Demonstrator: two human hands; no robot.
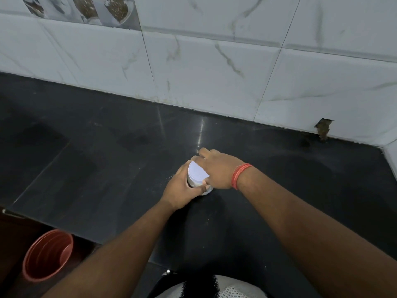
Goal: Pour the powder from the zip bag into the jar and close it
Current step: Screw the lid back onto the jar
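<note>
A small clear jar (194,183) stands on the black counter (107,168) in the middle of the view, with pale powder visible low inside it. A white lid (197,172) sits on top of the jar. My left hand (182,188) grips the jar's side from the left and front. My right hand (217,168), with an orange thread band at the wrist, is curled over the lid's right and far edge and grips it. The zip bag is not in view.
A white marbled tile wall (214,67) rises behind the counter, with a chipped hole at the right. A few specks of powder lie on the counter near the jar. An orange bucket (48,254) stands on the floor at the lower left, below the counter's edge.
</note>
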